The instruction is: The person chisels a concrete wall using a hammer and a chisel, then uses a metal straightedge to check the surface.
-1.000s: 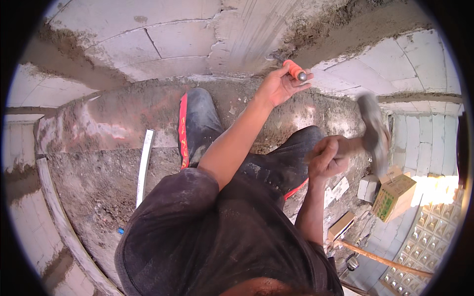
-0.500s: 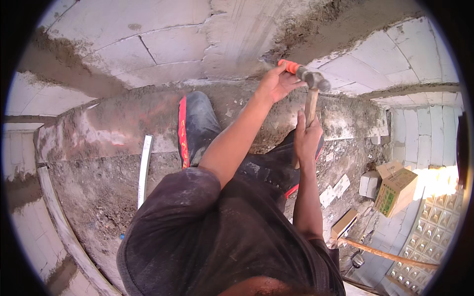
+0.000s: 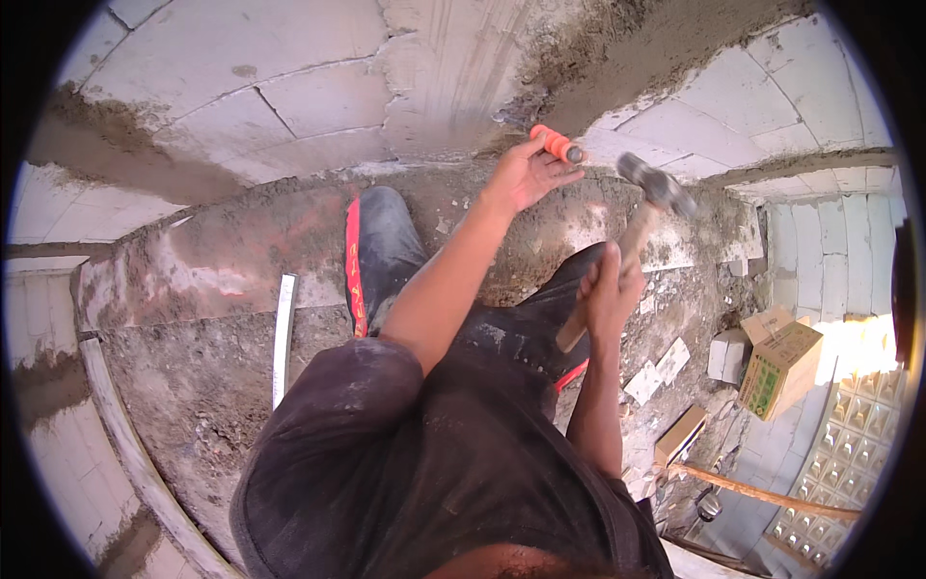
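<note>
My left hand [image 3: 526, 179] holds a chisel [image 3: 554, 143] by its ribbed orange grip, mostly between thumb and forefinger. The other fingers are loosely stretched under it. The chisel's bare metal end points toward me, and its far end meets the rough strip of the wall [image 3: 328, 96]; the exact tip is hard to make out. In my right hand [image 3: 611, 292] is a hammer [image 3: 640, 230], gripped round its wooden handle. The steel head stands to the right of the chisel's end, apart from it and slightly blurred.
My knees rest before the wall on dusty, rubble-strewn ground [image 3: 193, 386]. A white strip [image 3: 285, 338] lies left of me. On the right are an opened cardboard box [image 3: 781, 367], a smaller box [image 3: 681, 434], a wooden stick [image 3: 772, 490] and patterned vent blocks [image 3: 839, 454].
The hammer head has swung away from the chisel's end, to the right and slightly down. My left hand has shifted slightly left, with the chisel still in it.
</note>
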Action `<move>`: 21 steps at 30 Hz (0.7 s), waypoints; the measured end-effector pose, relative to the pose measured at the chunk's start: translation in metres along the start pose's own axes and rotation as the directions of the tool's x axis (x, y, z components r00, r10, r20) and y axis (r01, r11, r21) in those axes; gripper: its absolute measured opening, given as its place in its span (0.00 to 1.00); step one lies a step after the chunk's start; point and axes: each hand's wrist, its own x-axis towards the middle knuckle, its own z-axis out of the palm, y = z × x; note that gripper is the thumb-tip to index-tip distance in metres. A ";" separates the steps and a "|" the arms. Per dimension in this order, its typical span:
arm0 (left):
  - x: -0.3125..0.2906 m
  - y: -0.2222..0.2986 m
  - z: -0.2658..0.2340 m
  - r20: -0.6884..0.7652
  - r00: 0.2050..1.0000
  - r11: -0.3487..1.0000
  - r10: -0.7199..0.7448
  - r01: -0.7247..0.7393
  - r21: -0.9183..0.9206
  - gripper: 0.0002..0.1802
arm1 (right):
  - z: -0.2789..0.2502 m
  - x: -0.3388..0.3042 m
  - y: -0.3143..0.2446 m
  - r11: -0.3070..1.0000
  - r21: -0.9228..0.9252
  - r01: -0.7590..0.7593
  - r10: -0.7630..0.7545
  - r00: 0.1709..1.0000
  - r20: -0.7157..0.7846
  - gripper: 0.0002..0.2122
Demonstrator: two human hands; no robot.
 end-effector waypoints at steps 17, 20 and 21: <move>-0.002 -0.007 0.019 -0.061 0.996 0.907 -0.065 0.084 0.413 0.18 | -0.018 -0.027 -0.015 0.993 0.117 -0.022 0.028 0.998 -0.057 0.11; -0.004 -0.010 0.020 -0.062 0.997 0.916 -0.038 0.060 0.396 0.19 | -0.020 -0.028 -0.020 0.992 0.124 -0.016 0.021 0.999 -0.038 0.11; -0.005 -0.009 0.020 -0.050 0.998 0.925 -0.036 0.052 0.377 0.19 | -0.021 -0.028 -0.021 0.992 0.122 -0.017 0.022 0.999 -0.038 0.11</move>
